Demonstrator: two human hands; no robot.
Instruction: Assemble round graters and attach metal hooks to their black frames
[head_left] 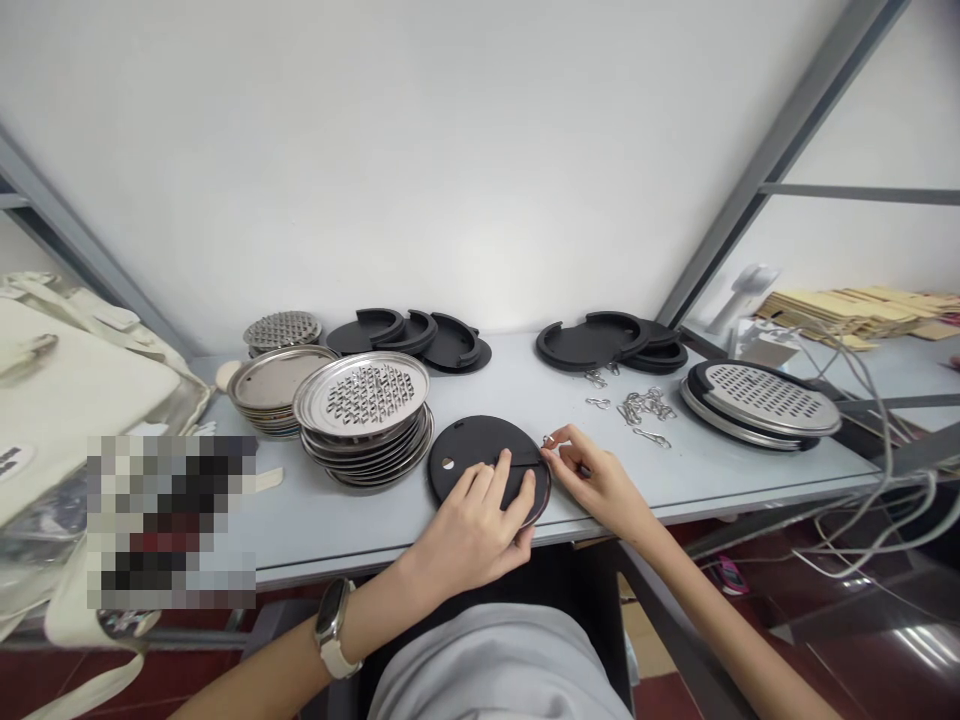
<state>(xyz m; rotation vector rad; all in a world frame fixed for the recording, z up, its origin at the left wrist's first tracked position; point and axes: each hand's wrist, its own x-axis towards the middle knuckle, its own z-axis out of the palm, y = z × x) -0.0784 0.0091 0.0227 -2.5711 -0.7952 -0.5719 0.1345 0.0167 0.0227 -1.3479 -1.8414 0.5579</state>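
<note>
Left hand (480, 520), fingers spread, steadies a black disc (471, 438) at lower centre; right hand (600, 485) pinches a metal clip (548, 440) at its rim, apparently not yet fastened; loose clips (637, 405) lie right of centre, grater-topped stack (765, 393) farther right looks assembled

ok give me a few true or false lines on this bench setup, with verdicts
1. The left hand's fingers lie on a flat, round black disc. True.
2. The right hand pinches a small silver metal piece at the disc's right edge. True.
3. The loose silver wire clips lie left of the disc. False: they lie to its right.
4. A round silver metal grater stands left of the disc, atop a stack. True.
5. The pale-strapped watch is worn on the right. False: on the left.
</note>
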